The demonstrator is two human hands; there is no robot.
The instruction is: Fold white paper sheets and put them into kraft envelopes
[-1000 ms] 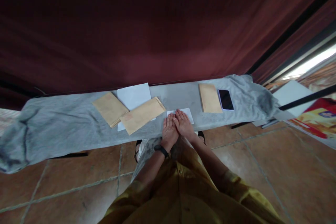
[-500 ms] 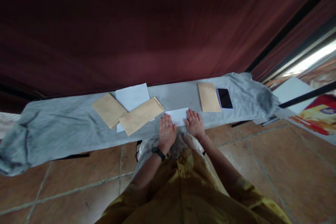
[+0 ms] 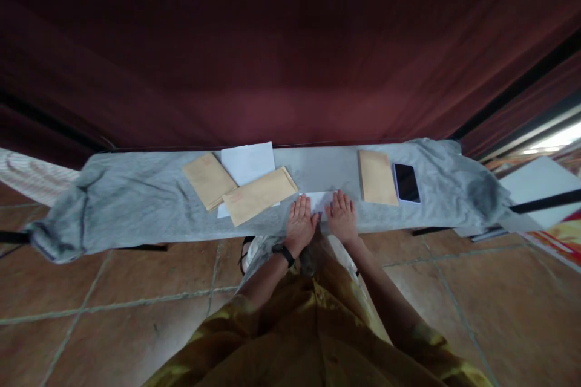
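Note:
A folded white sheet of paper (image 3: 318,199) lies flat on the cloth near the front edge. Over its left end rests my left hand (image 3: 300,225), palm down with fingers stretched out and a dark watch (image 3: 284,254) at the wrist. My right hand (image 3: 342,217) lies flat on the right end, fingers also extended. Both hands press on the paper rather than grip it, and they hide its ends. Just left of my left hand is a stack of brown envelopes (image 3: 261,195).
More brown envelopes (image 3: 209,180) overlap at the left, around white sheets (image 3: 249,162). To the right are a stack of brown envelopes (image 3: 378,178) and a phone (image 3: 406,182). Grey cloth (image 3: 136,199) covers the narrow bench. A dark red curtain (image 3: 290,109) hangs behind it.
The whole view has shifted and turned a little with my head. My hands have moved slightly closer together over the white paper, covering more of it. The envelopes and phone stay in place.

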